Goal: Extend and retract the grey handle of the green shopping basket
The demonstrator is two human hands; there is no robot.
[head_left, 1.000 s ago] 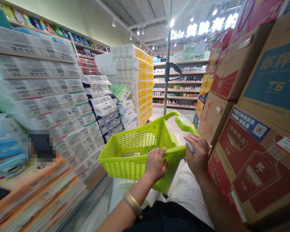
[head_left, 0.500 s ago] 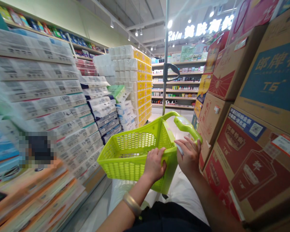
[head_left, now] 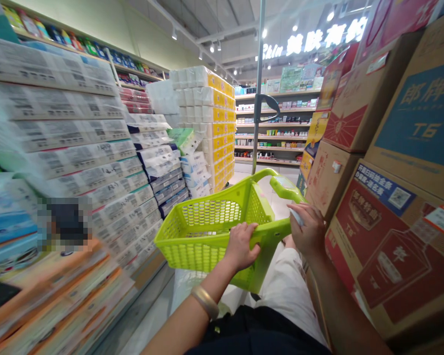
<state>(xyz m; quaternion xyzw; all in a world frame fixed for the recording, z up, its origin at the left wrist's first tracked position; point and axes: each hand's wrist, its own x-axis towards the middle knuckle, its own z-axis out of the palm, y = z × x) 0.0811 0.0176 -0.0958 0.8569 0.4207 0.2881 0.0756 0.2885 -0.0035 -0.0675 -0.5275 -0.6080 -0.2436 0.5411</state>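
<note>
A lime-green shopping basket [head_left: 196,246] with perforated sides hangs in front of my body, its inside bare where I can see it. My left hand [head_left: 241,246] is closed over the near rim, the thumb on the outer side. At the right, my right hand [head_left: 309,229] is wrapped round the end of the green handle [head_left: 283,188]. A small white thing [head_left: 296,217], perhaps paper, shows by its fingers; its kind I cannot make out. A gold-coloured bangle [head_left: 204,301] sits on my left wrist.
Stacked packs of paper goods [head_left: 74,108] line the left side, with yellow-and-white packs [head_left: 222,128] farther on. Cardboard cartons [head_left: 392,236] rise close on the right. A thin metal pole [head_left: 258,84] stands ahead, before shelves of small goods [head_left: 286,133].
My right hand has shifted right along with the handle end, and my trouser leg shows more below it. The basket sits slightly farther right in view, with my left hand still on its rim.
</note>
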